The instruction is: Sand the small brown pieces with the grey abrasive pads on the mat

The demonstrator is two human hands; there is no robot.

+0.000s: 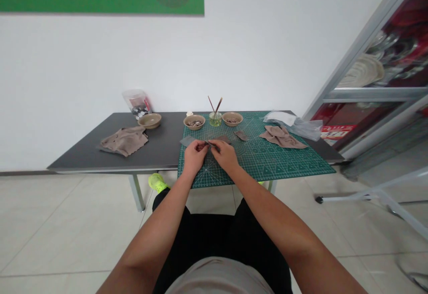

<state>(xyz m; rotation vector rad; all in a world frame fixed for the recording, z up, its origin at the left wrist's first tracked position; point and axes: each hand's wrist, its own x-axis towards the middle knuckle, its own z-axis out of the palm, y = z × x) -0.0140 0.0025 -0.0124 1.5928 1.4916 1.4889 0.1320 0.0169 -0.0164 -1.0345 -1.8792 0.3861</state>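
Both hands meet over the near left part of a green cutting mat (284, 160) on a low dark table (100, 151). My left hand (194, 155) is closed in a pinch on something small that I cannot make out. My right hand (225, 153) is closed round a thin dark tool (211, 144) whose tip points at the left fingers. A grey sheet (187, 141) lies just beyond the left hand, and a small brown piece (241, 135) lies beyond the right hand.
Two tan bowls (194, 122) (232, 118) with small pieces flank a glass (215, 118) holding sticks. A third bowl (150, 120), a plastic jar (137, 103), two brown cloths (124, 140) (281, 137) and a plastic bag (294, 124) are on the table. A metal rack (374, 93) stands right.
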